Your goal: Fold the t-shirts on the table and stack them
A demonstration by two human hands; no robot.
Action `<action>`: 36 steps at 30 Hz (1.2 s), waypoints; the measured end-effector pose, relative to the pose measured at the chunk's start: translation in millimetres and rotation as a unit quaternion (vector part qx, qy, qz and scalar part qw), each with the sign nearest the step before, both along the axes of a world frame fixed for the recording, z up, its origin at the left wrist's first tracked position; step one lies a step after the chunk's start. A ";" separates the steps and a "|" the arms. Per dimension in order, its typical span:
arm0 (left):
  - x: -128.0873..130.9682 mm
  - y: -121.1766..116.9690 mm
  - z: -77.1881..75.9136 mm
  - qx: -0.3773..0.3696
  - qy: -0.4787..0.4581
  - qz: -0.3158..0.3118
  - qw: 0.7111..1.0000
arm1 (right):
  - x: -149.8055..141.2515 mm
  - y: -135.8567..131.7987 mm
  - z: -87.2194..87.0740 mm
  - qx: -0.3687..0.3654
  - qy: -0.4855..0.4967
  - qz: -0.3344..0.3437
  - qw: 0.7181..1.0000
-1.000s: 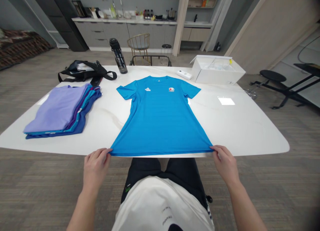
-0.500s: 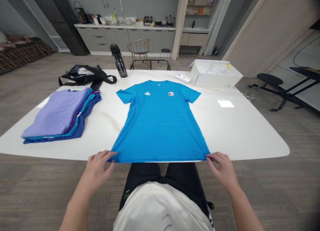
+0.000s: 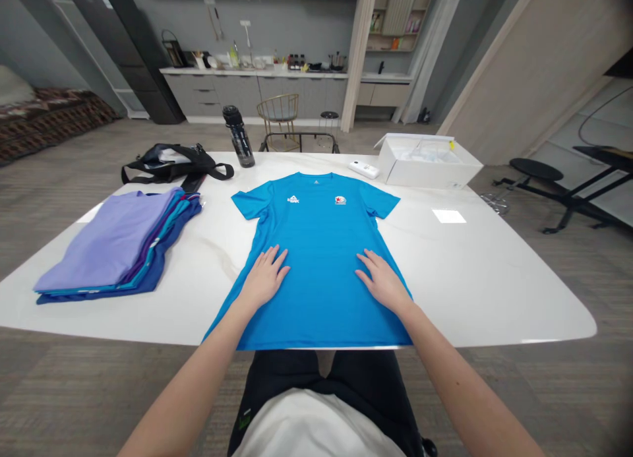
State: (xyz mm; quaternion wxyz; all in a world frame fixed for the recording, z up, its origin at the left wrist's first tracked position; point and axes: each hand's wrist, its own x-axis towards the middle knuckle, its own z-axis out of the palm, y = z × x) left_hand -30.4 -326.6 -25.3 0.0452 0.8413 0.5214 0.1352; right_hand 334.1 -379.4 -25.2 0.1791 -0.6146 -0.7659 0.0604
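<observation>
A bright blue T-shirt [image 3: 319, 246] lies spread flat, front up, on the white table [image 3: 475, 272], its collar pointing away from me and its hem at the near edge. My left hand [image 3: 264, 279] rests palm down on the shirt's left side, fingers stretched out. On the shirt's right side lies my right hand [image 3: 383, 282], also flat with fingers spread. Neither hand grips the cloth.
A stack of folded shirts [image 3: 119, 249], lilac on top, sits at the left. Behind it lie a black bag [image 3: 171, 163] and a dark bottle [image 3: 240, 137]. A white open box [image 3: 425, 160] and a small white device [image 3: 363, 170] stand at the back right.
Both hands let go of the hem corners and moved forward onto the shirt's middle, now lying flat. The view tilted up a little.
</observation>
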 end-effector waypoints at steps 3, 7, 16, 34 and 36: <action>-19.2 -14.0 -7.8 -0.027 0.010 -0.002 1.000 | 15.9 -14.9 -14.5 -0.022 -0.036 -0.039 0.998; -32.9 -2.2 -3.0 -0.041 -0.004 -0.003 0.999 | 25.4 -7.6 -13.8 -0.016 -0.032 -0.057 0.998; 5.3 183.8 11.8 -0.003 0.013 0.156 0.988 | 21.5 182.3 4.4 -0.023 0.017 -0.162 0.986; -67.9 322.8 -9.2 -0.052 0.081 0.270 0.958 | 112.9 297.6 -7.1 -0.123 -0.099 -0.305 0.939; -34.6 331.5 -3.7 -0.013 0.096 0.204 0.974 | 83.3 316.0 -1.0 -0.061 -0.104 -0.243 0.962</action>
